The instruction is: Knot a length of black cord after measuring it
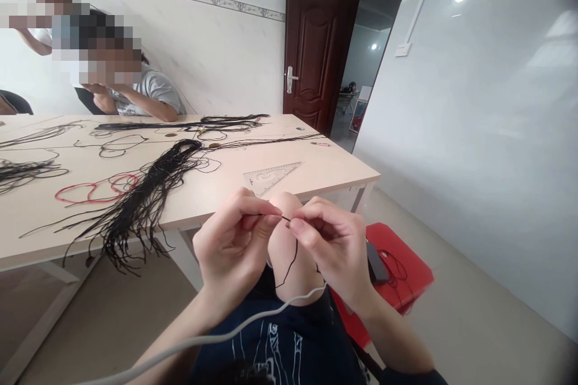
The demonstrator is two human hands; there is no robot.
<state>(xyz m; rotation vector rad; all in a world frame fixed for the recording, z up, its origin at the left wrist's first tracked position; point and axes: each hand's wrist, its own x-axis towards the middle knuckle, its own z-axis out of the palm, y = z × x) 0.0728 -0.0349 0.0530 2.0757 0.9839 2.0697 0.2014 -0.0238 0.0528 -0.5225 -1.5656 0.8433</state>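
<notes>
Left hand (232, 246) and right hand (332, 249) pinch a black cord (285, 218), fingertips closed on it, its short stretch lying sideways between them.

L hand (237, 246) x1, R hand (329, 246) x1, blk cord (293, 260) x1, set sq (271, 177) x1

The thin black cord (289, 218) looks matt and slightly rough. The pale cream worktop (289, 175) is smooth matt laminate, the triangular ruler (270, 179) clear plastic, the dark brown door (316, 42) glossy wood, its lever handle (289, 79) polished metal.
</notes>
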